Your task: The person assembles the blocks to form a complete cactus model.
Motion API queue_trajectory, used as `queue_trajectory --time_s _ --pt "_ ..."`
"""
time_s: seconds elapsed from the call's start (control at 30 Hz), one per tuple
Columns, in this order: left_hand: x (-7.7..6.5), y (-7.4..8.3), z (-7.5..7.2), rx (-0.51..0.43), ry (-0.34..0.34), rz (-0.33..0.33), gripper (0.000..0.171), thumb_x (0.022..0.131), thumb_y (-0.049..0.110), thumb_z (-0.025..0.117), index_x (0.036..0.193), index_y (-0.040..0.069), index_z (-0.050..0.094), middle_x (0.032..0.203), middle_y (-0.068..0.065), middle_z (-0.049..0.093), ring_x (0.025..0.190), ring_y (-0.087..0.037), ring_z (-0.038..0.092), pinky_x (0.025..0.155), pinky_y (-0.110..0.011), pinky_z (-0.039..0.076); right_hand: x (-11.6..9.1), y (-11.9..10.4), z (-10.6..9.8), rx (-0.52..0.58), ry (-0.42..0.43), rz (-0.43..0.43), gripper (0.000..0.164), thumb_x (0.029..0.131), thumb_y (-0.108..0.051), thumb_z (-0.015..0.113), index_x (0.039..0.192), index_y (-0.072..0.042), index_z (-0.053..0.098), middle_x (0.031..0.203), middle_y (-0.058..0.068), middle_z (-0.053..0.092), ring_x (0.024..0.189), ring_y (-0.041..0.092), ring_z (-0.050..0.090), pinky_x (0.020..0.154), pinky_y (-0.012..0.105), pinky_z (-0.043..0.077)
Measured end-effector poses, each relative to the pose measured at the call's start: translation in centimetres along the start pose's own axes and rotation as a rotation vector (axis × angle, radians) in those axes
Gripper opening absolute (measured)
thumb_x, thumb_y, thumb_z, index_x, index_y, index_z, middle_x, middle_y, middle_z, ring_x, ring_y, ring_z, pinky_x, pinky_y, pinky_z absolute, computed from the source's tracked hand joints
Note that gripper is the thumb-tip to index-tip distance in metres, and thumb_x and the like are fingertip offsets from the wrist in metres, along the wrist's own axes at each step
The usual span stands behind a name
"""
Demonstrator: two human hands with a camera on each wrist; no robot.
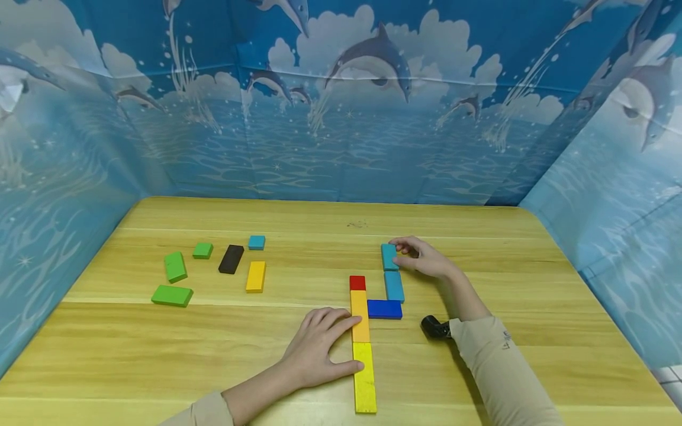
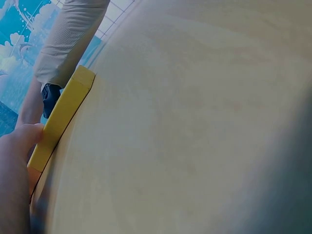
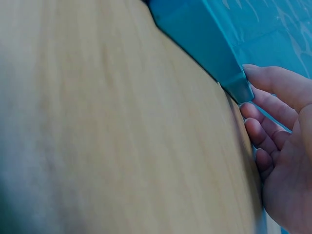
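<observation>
My left hand (image 1: 319,349) rests beside a column of flat blocks. Its index fingertip touches the orange block (image 1: 359,330) and its thumb lies on the long yellow block (image 1: 364,384). A red block (image 1: 357,283) tops that column. To the right, a dark blue block (image 1: 385,309) lies crosswise against the orange one. From its right end a light blue block (image 1: 394,286) runs away from me, then a second, far light blue block (image 1: 389,257). My right hand (image 1: 423,258) holds that far block at its outer corner, thumb and fingertips against it (image 3: 204,44).
Green blocks (image 1: 172,296), a black block (image 1: 231,259), an amber block (image 1: 256,277) and a small light blue block (image 1: 257,242) lie on the left of the wooden table (image 1: 298,225). A black device (image 1: 436,327) sits at the right sleeve. A dolphin-print curtain (image 1: 341,148) surrounds the table.
</observation>
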State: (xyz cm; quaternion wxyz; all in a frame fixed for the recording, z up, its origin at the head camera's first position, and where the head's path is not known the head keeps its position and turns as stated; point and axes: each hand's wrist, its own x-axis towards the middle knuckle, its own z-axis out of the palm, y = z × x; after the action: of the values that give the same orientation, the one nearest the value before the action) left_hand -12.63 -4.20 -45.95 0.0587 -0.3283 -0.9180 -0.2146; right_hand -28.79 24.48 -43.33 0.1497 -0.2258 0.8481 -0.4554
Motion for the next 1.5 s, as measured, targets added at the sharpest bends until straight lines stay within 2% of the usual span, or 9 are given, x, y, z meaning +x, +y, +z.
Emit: queue_trajectory --time_s 0.83,0.97,1.17,1.5 --pt "0.0 0.1 0.0 0.0 -0.008 -0.011 0.07 0.081 0.069 0.043 0.137 0.028 0.041 0.132 0.005 0.044 0.119 -0.018 0.036 0.101 -0.043 0.027 0.0 0.2 0.2 -0.009 0.002 -0.009 0.044 0.089 -0.015 0.06 0.128 -0.002 0.046 0.113 0.016 0.046 0.094 0.026 0.037 0.08 0.036 0.034" --pt "0.0 0.1 -0.1 -0.001 -0.01 -0.013 0.069 0.081 0.069 0.043 0.137 0.028 0.041 0.132 0.005 0.044 0.119 -0.018 0.036 0.101 -0.043 0.027 0.0 0.1 0.2 -0.005 0.006 -0.009 0.045 0.089 -0.013 0.059 0.13 -0.001 0.043 0.112 0.016 0.046 0.094 0.024 0.038 0.08 0.033 0.035" --pt "0.0 0.1 -0.1 -0.006 -0.009 -0.01 0.07 0.081 0.069 0.044 0.137 0.027 0.042 0.132 0.004 0.044 0.119 -0.018 0.036 0.101 -0.043 0.027 -0.6 -0.2 0.6 0.061 0.06 -0.048 0.047 0.089 -0.004 0.056 0.131 0.006 0.039 0.11 0.025 0.044 0.088 0.027 0.038 0.073 0.029 0.034" --pt "0.0 0.0 -0.1 -0.01 -0.017 -0.016 0.071 0.08 0.07 0.043 0.137 0.027 0.042 0.132 0.004 0.044 0.12 -0.018 0.036 0.102 -0.043 0.026 -2.9 -0.8 2.3 0.04 0.069 -0.054 0.045 0.087 -0.015 0.062 0.129 -0.007 0.047 0.102 0.015 0.045 0.085 0.025 0.037 0.069 0.028 0.033"
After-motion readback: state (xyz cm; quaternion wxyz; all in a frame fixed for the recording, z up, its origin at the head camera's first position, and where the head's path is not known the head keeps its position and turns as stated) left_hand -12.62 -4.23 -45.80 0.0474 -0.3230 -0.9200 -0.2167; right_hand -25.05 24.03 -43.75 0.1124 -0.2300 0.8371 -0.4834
